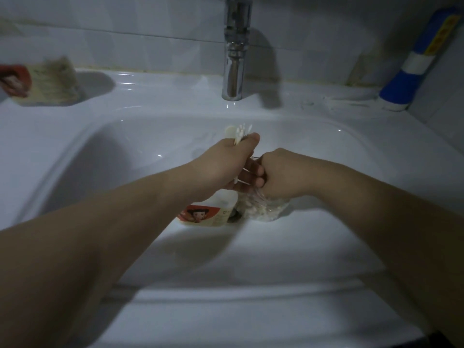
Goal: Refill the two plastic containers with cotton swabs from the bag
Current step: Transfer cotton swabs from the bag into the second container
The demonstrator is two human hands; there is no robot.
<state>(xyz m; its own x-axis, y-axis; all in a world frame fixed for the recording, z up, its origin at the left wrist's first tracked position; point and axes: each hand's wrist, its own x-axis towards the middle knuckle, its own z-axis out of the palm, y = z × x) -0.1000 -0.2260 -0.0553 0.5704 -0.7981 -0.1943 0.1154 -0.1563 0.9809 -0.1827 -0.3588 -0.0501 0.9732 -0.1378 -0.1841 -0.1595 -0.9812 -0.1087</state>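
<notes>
Several cotton swabs (240, 133) stand as a tight bundle in the left hand (231, 164), just above the middle of the frame and over the basin. The fingers and thumb are curled round the sticks at mid-length, with white tips poking out above the fist and bare stick ends showing below it. The bundle's long axis runs roughly up and down in the picture, tips toward the faucet. Swabs like these are likely feather-light, thin and a little bendy, and they slide against each other, so a slack grip would probably let some slip into the basin. Round the middle of the bunch, as here, looks the sound place to hold. Just to the right, the right hand (282, 174) is closed in a fist on the gathered top of the clear bag (261, 209), soft crinkly film bulging with swabs below the knuckles, low in the basin. Under the left wrist lies 1 plastic container (200, 214) with a red cartoon label, just beside the bag; the hand hides its mouth. A 2nd red-labelled pack (42, 81), blurred, sits on the ledge at upper left, and I cannot tell if it is the other container. Around them are the white sink (75, 172), the chrome faucet (234, 59) at top centre and a blue-and-white bottle (411, 66) at upper right.
</notes>
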